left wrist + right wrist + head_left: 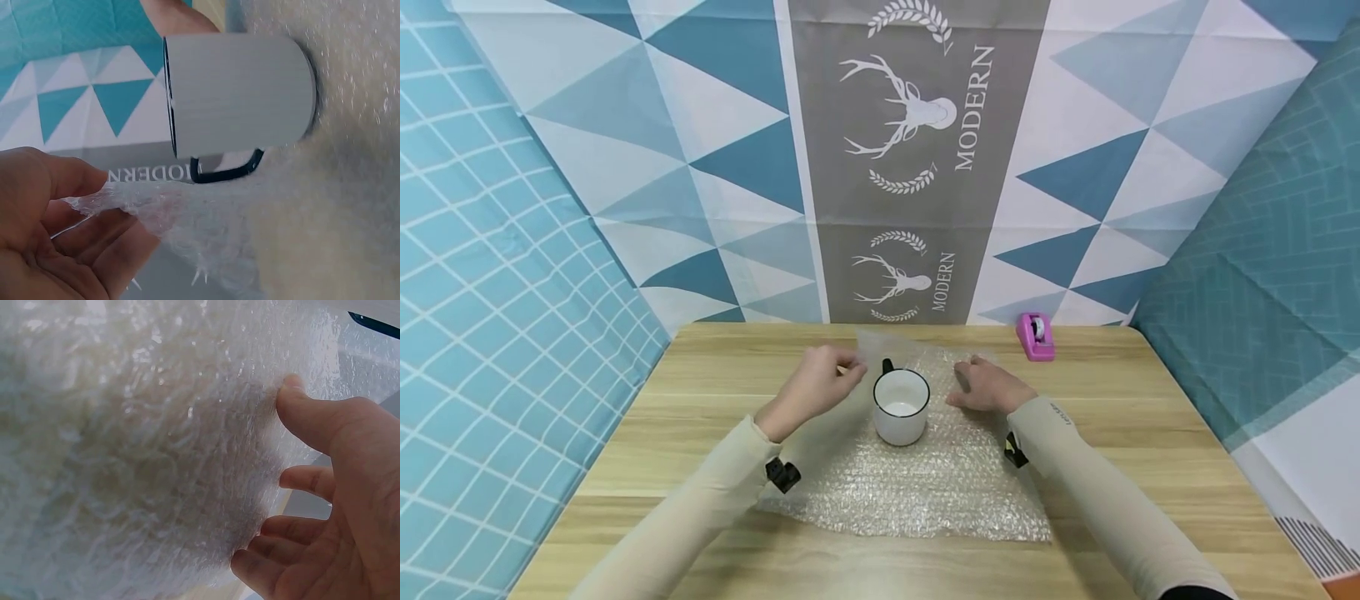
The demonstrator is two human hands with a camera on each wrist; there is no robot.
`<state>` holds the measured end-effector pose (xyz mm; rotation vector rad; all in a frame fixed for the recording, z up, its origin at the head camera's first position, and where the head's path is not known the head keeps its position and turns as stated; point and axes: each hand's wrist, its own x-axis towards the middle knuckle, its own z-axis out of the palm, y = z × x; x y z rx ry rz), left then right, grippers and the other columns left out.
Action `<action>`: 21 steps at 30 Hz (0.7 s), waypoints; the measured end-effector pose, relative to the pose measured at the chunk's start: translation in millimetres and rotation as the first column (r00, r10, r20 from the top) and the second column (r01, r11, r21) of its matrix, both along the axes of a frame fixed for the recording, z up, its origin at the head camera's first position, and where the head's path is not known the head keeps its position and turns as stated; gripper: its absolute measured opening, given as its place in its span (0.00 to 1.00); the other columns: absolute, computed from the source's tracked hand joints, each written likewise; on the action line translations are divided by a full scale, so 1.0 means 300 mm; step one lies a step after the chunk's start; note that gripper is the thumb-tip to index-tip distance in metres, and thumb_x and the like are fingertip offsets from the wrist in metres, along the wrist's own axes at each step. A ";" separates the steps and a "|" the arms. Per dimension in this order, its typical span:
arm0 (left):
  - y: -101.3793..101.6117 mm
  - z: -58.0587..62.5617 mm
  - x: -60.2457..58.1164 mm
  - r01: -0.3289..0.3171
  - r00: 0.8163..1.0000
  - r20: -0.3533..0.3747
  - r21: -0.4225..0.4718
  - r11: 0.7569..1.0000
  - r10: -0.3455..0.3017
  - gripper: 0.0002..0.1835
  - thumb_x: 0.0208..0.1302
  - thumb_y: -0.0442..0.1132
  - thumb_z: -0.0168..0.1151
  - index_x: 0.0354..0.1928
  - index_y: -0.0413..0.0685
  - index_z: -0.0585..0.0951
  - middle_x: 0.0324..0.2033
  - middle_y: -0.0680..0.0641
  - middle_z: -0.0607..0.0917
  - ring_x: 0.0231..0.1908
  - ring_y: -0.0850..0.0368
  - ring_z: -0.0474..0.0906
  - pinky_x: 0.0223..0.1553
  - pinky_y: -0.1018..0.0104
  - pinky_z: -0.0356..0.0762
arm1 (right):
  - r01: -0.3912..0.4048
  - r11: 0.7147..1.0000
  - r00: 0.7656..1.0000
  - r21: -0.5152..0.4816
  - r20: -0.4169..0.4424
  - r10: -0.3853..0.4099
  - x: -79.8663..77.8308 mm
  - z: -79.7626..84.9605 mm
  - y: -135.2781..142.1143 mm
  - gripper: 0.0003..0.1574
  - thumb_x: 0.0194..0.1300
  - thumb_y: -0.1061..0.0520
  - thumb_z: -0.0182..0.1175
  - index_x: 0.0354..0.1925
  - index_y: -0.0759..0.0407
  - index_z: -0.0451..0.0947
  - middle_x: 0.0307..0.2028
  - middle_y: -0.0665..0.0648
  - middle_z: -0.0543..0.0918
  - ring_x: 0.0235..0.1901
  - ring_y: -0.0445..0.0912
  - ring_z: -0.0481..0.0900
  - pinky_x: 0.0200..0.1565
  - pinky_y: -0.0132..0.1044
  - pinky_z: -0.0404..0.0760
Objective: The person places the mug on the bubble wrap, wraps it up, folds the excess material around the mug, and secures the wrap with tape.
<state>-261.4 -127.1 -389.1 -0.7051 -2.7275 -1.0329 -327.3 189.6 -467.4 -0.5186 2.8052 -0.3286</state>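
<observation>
Left hand (822, 388) has a bit of clear bubble wrap (910, 492) pinched between thumb and fingers in the head view. Over on the other side the right hand (992, 388) touches the same piece near its far edge, thumb and fingers spread apart. Sitting between them is a white mug (900, 423), upright on the bubble wrap, with a dark rim and a black handle (887, 365) pointing away from the person. It's all on a wood-grain surface (700, 392), plus a pink tape dispenser (1037, 340) near the back edge, off to the right. Backdrop (917, 200) has blue triangles, deer heads and the word MODERN.

Left wrist view: you can see the thumb and fingers nipping the raised edge of the plastic, close to the mug's handle. Mug looks sideways here, but that's just the camera angle.

Right wrist view: bubble wrap fills most of it. Thumb lies against it, other fingertips sit along its edge, so a pretty wide pose. A sliver of the mug pokes into the top right corner.
</observation>
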 end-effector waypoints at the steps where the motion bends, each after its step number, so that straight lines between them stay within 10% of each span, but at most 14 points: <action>1: 0.010 -0.001 0.002 0.008 1.000 -0.005 0.001 1.000 -0.008 0.08 0.71 0.37 0.63 0.39 0.45 0.91 0.36 0.45 0.92 0.29 0.59 0.88 0.28 0.70 0.84 | 0.000 1.000 1.000 0.003 -0.003 0.000 0.000 -0.001 0.000 0.49 0.70 0.35 0.62 0.75 0.62 0.63 0.74 0.76 0.62 0.73 0.69 0.64 0.72 0.64 0.66; 11: 0.119 -0.019 0.031 0.111 0.991 -0.071 -0.086 0.990 -0.117 0.09 0.69 0.33 0.64 0.29 0.44 0.86 0.26 0.49 0.87 0.23 0.66 0.77 0.23 0.77 0.75 | -0.021 1.000 0.999 -0.010 -0.027 0.020 0.000 -0.009 -0.001 0.47 0.69 0.36 0.63 0.73 0.63 0.66 0.72 0.75 0.66 0.72 0.69 0.65 0.71 0.64 0.68; 18: 0.146 -0.037 0.040 0.127 0.985 -0.091 -0.172 0.977 -0.144 0.09 0.69 0.34 0.64 0.44 0.39 0.90 0.30 0.45 0.91 0.19 0.66 0.72 0.21 0.76 0.73 | -0.029 1.000 0.999 -0.004 -0.029 0.029 -0.005 -0.009 -0.001 0.48 0.69 0.36 0.63 0.73 0.63 0.65 0.72 0.75 0.66 0.72 0.69 0.65 0.71 0.64 0.68; 21: 0.143 -0.032 0.040 0.160 0.985 -0.028 -0.199 0.967 -0.169 0.17 0.64 0.26 0.61 0.55 0.33 0.84 0.35 0.41 0.91 0.27 0.59 0.84 0.28 0.71 0.83 | -0.036 0.999 0.999 0.000 -0.031 0.035 -0.008 -0.007 0.002 0.48 0.69 0.35 0.63 0.74 0.63 0.65 0.72 0.76 0.65 0.72 0.70 0.64 0.72 0.64 0.67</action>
